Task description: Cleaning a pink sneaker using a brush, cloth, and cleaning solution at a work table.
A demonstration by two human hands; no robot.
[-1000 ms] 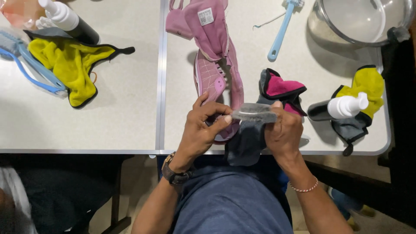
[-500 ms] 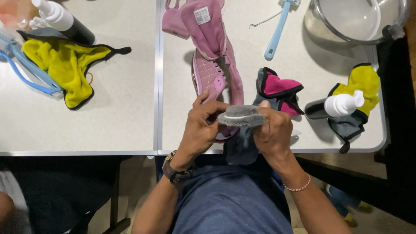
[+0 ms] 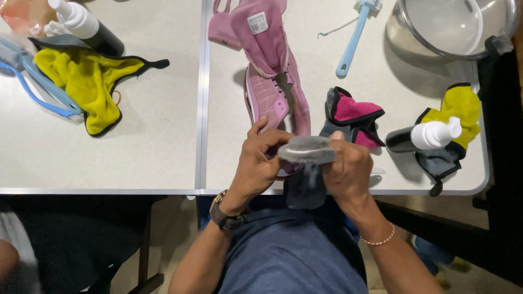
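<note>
White desk (image 3: 136, 141) fills the view. At its near edge both hands pinch a grey insole (image 3: 306, 150) over a grey cloth: left hand (image 3: 256, 166) closed on one end, right hand (image 3: 346, 169) on the other. Just behind lies a pink shoe (image 3: 272, 81), beside it a pink-and-black cloth (image 3: 354, 111).

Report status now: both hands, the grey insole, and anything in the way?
Left hand, right hand both gripping grey insole. Pink shoe beyond it. Nothing blocking.
</note>
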